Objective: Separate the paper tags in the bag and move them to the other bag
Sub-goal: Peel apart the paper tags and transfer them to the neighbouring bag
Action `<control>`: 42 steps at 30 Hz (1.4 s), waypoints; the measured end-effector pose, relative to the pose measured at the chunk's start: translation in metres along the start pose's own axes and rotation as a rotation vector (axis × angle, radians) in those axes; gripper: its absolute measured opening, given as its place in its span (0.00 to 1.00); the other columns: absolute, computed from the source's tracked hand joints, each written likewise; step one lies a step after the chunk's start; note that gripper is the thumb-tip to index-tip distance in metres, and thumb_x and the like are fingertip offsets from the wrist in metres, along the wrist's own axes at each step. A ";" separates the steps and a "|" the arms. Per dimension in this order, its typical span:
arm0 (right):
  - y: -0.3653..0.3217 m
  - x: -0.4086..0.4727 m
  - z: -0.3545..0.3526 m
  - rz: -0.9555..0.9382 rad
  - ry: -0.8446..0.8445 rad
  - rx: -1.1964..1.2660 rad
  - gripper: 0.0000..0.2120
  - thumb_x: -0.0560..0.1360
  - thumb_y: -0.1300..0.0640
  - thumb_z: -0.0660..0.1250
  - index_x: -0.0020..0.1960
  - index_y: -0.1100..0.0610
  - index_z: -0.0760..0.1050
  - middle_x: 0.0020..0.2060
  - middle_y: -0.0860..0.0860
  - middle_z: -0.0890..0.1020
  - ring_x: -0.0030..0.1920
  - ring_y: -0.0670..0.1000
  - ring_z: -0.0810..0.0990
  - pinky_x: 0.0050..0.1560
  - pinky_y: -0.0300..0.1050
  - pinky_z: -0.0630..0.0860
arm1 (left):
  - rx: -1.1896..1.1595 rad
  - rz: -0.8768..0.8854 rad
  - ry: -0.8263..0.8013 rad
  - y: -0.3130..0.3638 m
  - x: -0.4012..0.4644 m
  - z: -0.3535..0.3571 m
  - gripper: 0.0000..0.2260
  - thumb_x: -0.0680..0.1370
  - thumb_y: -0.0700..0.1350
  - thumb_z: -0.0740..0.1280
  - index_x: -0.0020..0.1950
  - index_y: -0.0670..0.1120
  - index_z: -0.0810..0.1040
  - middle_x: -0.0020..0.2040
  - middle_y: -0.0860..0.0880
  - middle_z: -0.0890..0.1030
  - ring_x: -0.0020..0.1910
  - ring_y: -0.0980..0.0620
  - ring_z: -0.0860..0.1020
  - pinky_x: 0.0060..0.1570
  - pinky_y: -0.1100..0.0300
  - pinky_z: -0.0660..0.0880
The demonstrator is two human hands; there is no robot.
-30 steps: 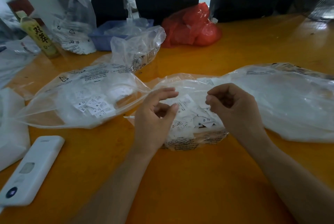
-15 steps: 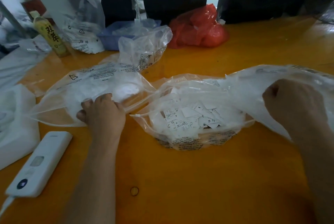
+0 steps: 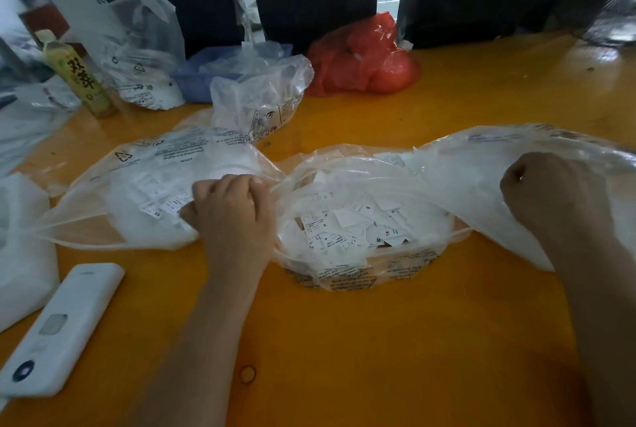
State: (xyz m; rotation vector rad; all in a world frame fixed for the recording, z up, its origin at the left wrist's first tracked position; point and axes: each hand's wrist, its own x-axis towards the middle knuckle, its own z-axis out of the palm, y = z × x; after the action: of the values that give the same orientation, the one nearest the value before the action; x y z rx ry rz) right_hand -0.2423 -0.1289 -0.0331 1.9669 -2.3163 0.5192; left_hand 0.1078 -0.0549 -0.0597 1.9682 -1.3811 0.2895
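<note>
Three clear plastic bags lie on the orange table (image 3: 378, 340). The middle bag (image 3: 361, 275) stands open and holds a heap of small white paper tags (image 3: 358, 223) printed with sizes. The left bag (image 3: 165, 165) holds several tags (image 3: 158, 209) as well. My left hand (image 3: 234, 216) sits at the left bag's mouth, right beside the middle bag's rim, with fingers curled downward; what they hold is hidden. My right hand (image 3: 557, 199) is a curled fist at the right bag (image 3: 464, 185), fingertips hidden against the plastic.
A white remote-like device (image 3: 62, 326) and a white packet (image 3: 20, 237) lie at the left. Behind are a drink bottle (image 3: 79, 79), a blue tray (image 3: 203, 75), another clear bag (image 3: 261, 99) and a red bag (image 3: 361, 55). A rubber band (image 3: 247, 374) lies near the front.
Both hands left the middle bag, where they worked together. The left went to the left bag and has since shifted back rightward; the right went to the right bag and stays there.
</note>
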 end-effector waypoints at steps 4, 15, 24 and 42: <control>-0.008 -0.003 -0.004 -0.111 0.270 0.198 0.15 0.78 0.59 0.62 0.33 0.59 0.72 0.26 0.52 0.73 0.27 0.55 0.71 0.34 0.48 0.72 | -0.314 0.202 -0.030 0.024 -0.016 0.010 0.16 0.85 0.45 0.57 0.49 0.47 0.84 0.46 0.54 0.84 0.48 0.62 0.72 0.55 0.55 0.64; -0.060 -0.045 0.001 -0.271 -0.640 1.414 0.10 0.75 0.57 0.66 0.36 0.54 0.76 0.29 0.52 0.70 0.25 0.48 0.60 0.26 0.39 0.59 | -1.004 -0.012 -0.694 0.054 -0.040 0.003 0.21 0.78 0.66 0.62 0.70 0.63 0.72 0.63 0.63 0.82 0.58 0.58 0.83 0.56 0.65 0.79; -0.081 -0.068 0.014 -0.391 -0.629 1.109 0.13 0.83 0.54 0.65 0.40 0.52 0.76 0.27 0.49 0.73 0.26 0.48 0.64 0.28 0.41 0.64 | -1.103 -0.158 -0.622 0.052 -0.039 0.005 0.07 0.79 0.53 0.71 0.53 0.56 0.88 0.48 0.51 0.89 0.44 0.53 0.85 0.45 0.60 0.81; -0.084 -0.066 0.033 -0.403 -0.244 0.721 0.11 0.82 0.44 0.65 0.45 0.48 0.78 0.32 0.40 0.79 0.32 0.39 0.75 0.30 0.30 0.69 | -1.423 -0.440 -0.463 0.053 -0.031 0.006 0.05 0.75 0.47 0.78 0.44 0.50 0.84 0.53 0.42 0.88 0.55 0.46 0.86 0.54 0.52 0.81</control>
State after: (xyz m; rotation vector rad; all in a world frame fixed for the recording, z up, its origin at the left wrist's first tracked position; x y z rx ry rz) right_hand -0.1431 -0.0871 -0.0626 2.8536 -1.8963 1.2622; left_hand 0.0466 -0.0461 -0.0586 1.0090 -0.8495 -1.1172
